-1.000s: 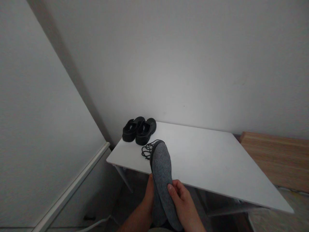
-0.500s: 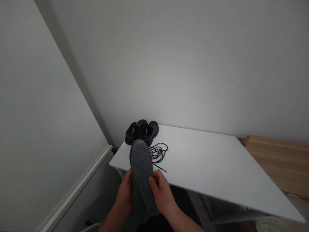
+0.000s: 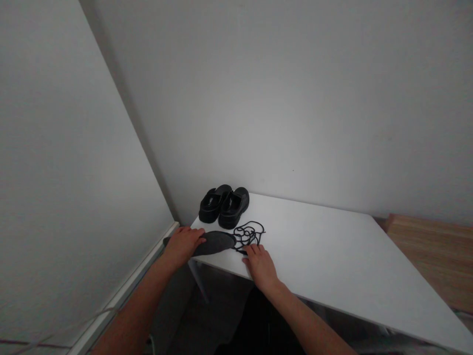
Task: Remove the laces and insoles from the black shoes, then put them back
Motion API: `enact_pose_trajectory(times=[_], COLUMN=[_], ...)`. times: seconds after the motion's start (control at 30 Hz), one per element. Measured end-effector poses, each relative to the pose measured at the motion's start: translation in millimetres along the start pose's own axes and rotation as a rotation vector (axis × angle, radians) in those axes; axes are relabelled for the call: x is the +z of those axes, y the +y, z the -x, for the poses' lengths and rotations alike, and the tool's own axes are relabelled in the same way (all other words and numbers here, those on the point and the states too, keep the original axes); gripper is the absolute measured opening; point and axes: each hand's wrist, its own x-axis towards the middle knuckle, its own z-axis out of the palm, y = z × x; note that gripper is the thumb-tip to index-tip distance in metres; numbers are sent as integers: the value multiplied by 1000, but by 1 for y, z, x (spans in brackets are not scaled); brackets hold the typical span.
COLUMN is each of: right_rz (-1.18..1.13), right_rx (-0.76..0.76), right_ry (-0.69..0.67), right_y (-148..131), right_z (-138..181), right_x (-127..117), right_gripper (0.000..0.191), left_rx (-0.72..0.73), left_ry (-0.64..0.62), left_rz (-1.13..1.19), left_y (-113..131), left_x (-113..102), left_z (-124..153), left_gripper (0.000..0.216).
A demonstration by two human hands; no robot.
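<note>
My left hand [image 3: 184,241] is closed over a pair of grey felt insoles [image 3: 218,241], laid crosswise at the left front corner of the white table [image 3: 318,246]. One end of the insoles sticks out past the table's left edge, and the other reaches the black shoelaces [image 3: 252,231]. My right hand [image 3: 260,264] is at the near side of this loose tangle, with a lace end between thumb and fingers. Behind the insoles stand two black shoes [image 3: 233,209] side by side, heels toward me.
A white wall [image 3: 281,108] rises behind the table, and a white partition with a ledge [image 3: 148,266] borders its left side. To the right, a wooden surface [image 3: 428,251] lies beyond the table's edge.
The insoles, held upright in both hands before, now lie sideways at the table corner under my left hand. My right hand has let go of them and moved to the laces.
</note>
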Motion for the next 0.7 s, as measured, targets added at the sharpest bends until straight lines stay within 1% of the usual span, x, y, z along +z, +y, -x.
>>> enact_pose_trajectory(times=[0.03, 0.1, 0.23, 0.3, 0.37, 0.43, 0.53, 0.6, 0.63, 0.67, 0.7], right_rz=[39, 104, 164, 159, 139, 105, 35, -39, -153, -249, -330], right_rx=[-1, 5, 43, 83, 148, 226, 299, 294, 288, 289, 284], right_ry=[-4, -6, 15, 43, 88, 147, 230, 257, 265, 260, 213], right_y=[2, 3, 7, 16, 31, 48, 64, 64, 62, 60, 56], right_z=[0, 3, 15, 23, 33, 43, 65, 85, 97, 109, 122], right_x=[1, 2, -1, -8, -21, -41, -85, -119, -136, -152, -167], right_gripper=[22, 17, 12, 12, 13, 17, 24, 26, 26, 27, 26], left_rx=[56, 125, 156, 168, 178, 186, 225, 246, 252, 255, 254], left_ry=[2, 1, 3, 14, 37, 65, 86, 84, 85, 87, 90], left_rz=[-39, -77, -92, -88, -77, -38, 90, 188, 230, 264, 290], left_y=[-2, -4, -4, -1, 2, 5, 6, 4, 2, 1, -1], left_x=[2, 9, 26, 32, 38, 44, 57, 65, 69, 71, 74], left_z=[-6, -18, -38, -44, -48, -48, -46, -43, -42, -40, -39], left_gripper=[22, 20, 20, 21, 25, 30, 34, 38, 39, 41, 41])
